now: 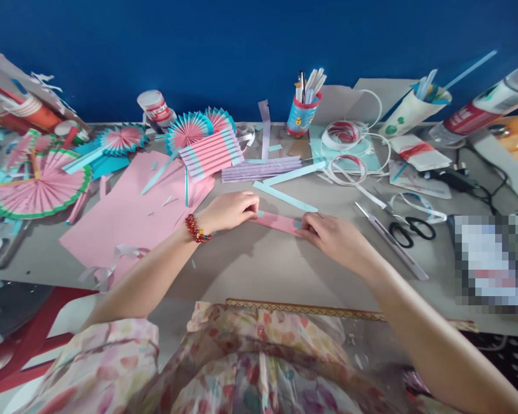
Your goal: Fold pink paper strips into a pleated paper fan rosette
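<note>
Between my two hands stretches a narrow folded strip of pink paper (280, 223) with light blue ends, low over the table. My left hand (235, 208), with a red bead bracelet at the wrist, pinches its left end. At the right end the fingers of my right hand (323, 230) are closed on it. Just beyond lie two light blue paper strips (287, 195) meeting at an angle. Behind them are a pleated purple paper (261, 170) and a pleated pink paper with blue bands (212, 154).
Pink sheets (125, 213) and paper fans (47, 181) cover the left side. Scissors (408, 230), a craft knife (391, 241) and tape rolls (347, 169) lie to the right. A pen cup (303, 115) and a bottle (479, 112) stand along the blue wall (242, 52).
</note>
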The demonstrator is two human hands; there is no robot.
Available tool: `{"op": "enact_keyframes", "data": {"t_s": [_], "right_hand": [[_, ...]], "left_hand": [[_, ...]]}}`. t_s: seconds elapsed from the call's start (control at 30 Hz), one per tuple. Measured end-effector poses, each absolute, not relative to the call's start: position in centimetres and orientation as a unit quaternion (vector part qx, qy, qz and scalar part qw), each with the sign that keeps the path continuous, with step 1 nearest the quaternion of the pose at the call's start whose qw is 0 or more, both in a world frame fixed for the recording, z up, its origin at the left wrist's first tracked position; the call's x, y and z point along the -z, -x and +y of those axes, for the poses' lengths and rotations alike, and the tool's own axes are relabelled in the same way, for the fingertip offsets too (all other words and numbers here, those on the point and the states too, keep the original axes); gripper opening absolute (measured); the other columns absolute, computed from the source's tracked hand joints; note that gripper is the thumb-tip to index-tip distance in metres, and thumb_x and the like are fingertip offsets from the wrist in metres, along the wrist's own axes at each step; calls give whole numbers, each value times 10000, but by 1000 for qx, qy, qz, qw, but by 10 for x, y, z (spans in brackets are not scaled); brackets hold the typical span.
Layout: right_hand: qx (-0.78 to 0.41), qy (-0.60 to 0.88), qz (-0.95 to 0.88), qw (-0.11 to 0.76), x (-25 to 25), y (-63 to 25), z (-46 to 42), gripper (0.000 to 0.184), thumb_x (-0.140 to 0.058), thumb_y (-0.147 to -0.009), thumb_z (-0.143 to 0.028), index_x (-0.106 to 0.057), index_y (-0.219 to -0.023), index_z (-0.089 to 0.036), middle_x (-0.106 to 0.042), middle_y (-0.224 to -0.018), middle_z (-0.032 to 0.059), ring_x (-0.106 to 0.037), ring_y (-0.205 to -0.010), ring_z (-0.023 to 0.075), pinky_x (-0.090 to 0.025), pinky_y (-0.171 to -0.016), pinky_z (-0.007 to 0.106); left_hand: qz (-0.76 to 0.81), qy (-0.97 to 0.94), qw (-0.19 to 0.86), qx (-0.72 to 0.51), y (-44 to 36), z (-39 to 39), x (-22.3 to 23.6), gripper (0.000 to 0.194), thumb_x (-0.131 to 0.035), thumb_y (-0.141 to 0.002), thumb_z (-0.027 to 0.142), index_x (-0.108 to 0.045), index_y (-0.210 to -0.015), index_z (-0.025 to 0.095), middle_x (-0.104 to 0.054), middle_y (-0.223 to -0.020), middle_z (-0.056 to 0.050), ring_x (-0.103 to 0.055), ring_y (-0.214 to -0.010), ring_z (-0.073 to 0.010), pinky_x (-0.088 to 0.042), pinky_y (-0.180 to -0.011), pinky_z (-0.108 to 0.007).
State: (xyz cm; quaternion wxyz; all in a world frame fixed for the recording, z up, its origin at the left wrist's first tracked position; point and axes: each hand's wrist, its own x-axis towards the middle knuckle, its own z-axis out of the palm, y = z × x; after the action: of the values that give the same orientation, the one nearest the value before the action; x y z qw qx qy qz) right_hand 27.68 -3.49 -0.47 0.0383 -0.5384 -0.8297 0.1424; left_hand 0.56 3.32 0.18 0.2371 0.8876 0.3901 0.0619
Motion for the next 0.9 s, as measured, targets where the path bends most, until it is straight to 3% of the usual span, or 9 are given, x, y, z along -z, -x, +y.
{"op": "enact_keyframes", "data": {"t_s": [0.27,0.4,0.5,0.6,0.7,0.8,0.9], "right_hand": [[-141,539,-828,62,6,-278,-38,180,-467,-975,-364,-549,-940,-207,-646,-833,35,-590,-645,174,-337,-557,256],[-100,515,-847,88,10,-279,-40,194,-439,-996,-339,-584,-978,-211,-631,-949,43,-605,-752,168,-365,-593,253],[-47,475,-874,90,15,-280,-43,217,-414,-999,-246,-628,-1025,-225,-608,-906,43,-583,-824,181,-367,-634,261],[-8,428,-901,77,19,-281,-42,298,-449,-955,-140,-643,-1136,-277,-587,-882,37,-537,-804,187,-360,-682,280],[26,391,-918,67,20,-283,-41,427,-511,-905,-98,-600,-1260,-317,-587,-882,35,-496,-770,192,-343,-714,304],[49,380,-921,73,19,-282,-40,461,-549,-904,-126,-563,-1319,-326,-592,-861,33,-482,-762,194,-323,-704,313],[62,377,-921,80,18,-280,-40,444,-567,-912,-159,-557,-1327,-315,-597,-845,32,-479,-756,195,-318,-699,323]], "left_hand": [[382,-897,216,-50,-7,33,-4,85,-520,-911,232,-589,-879,194,-641,-929,-2,-564,-717,-141,-334,-598,-255],[378,-906,181,-58,-6,25,1,116,-496,-944,261,-595,-957,201,-629,-953,-10,-575,-747,-151,-376,-623,-262],[375,-914,130,-80,-4,14,7,238,-428,-968,195,-587,-1142,223,-595,-1022,-37,-578,-891,-171,-431,-718,-267],[363,-926,61,-88,-3,6,12,446,-368,-975,121,-473,-1369,305,-576,-1111,-56,-540,-1019,-191,-446,-835,-300],[286,-955,16,-70,-5,4,12,443,-375,-997,175,-468,-1383,371,-515,-1362,-32,-477,-1184,-239,-405,-965,-393],[226,-973,6,-45,-8,3,8,425,-351,-1008,191,-479,-1388,332,-416,-1510,16,-390,-1318,-262,-337,-1057,-438],[206,-978,20,-34,-10,1,5,438,-332,-996,150,-476,-1400,239,-451,-1499,7,-291,-1413,-241,-243,-1145,-436]]}}
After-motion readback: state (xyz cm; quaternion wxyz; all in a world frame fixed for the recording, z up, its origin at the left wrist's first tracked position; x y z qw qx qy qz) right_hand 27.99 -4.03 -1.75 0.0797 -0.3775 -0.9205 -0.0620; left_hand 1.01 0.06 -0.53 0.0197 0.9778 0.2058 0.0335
